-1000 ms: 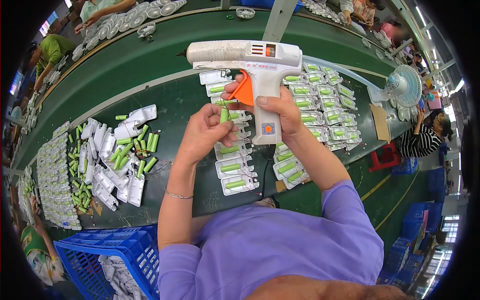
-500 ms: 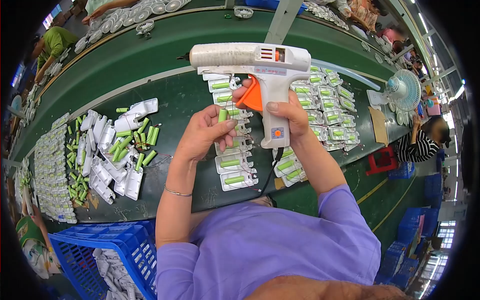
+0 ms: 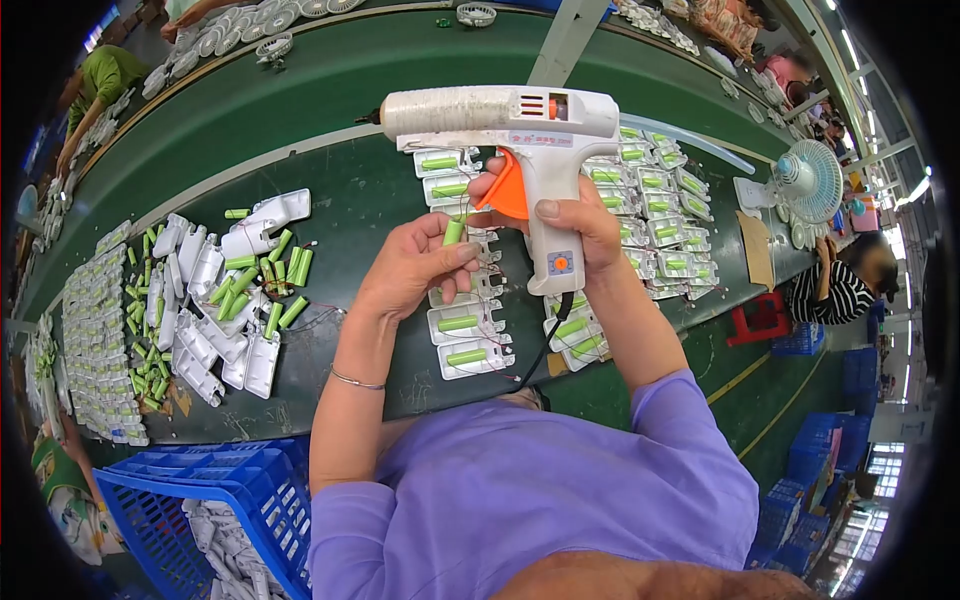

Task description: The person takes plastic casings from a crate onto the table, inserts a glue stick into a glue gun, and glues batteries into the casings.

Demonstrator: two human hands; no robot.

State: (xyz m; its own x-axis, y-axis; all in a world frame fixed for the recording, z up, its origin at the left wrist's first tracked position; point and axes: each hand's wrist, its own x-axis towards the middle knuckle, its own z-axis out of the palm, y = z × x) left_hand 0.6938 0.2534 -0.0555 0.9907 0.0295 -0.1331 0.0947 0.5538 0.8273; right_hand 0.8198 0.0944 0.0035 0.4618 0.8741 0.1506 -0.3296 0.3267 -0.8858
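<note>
My left hand (image 3: pixel 408 262) is closed around a green cylindrical battery (image 3: pixel 453 233), pinched upright between thumb and fingers. A white hot glue gun (image 3: pixel 548 170) is gripped by its handle in my right hand (image 3: pixel 590 228), with fingers beside the orange trigger (image 3: pixel 506 190). The gun's nozzle points left, and a long clear glue stick (image 3: pixel 700 146) sticks out behind it. Beneath both hands runs a column of white plastic housings (image 3: pixel 470 365), each with a green battery and thin wires. More filled housings (image 3: pixel 665 232) lie in rows to the right.
Loose batteries (image 3: pixel 235 290) and white shells (image 3: pixel 205 345) are heaped left of my hands, beside stacked filled housings (image 3: pixel 95 345). Below stands a blue crate (image 3: pixel 190 465) of white parts. A fan (image 3: pixel 808 180) and a red stool (image 3: pixel 757 318) are at right. Other people work nearby.
My left hand and the battery have shifted slightly right, closer to the glue gun's trigger. The glue gun and my right hand stay nearly where they were.
</note>
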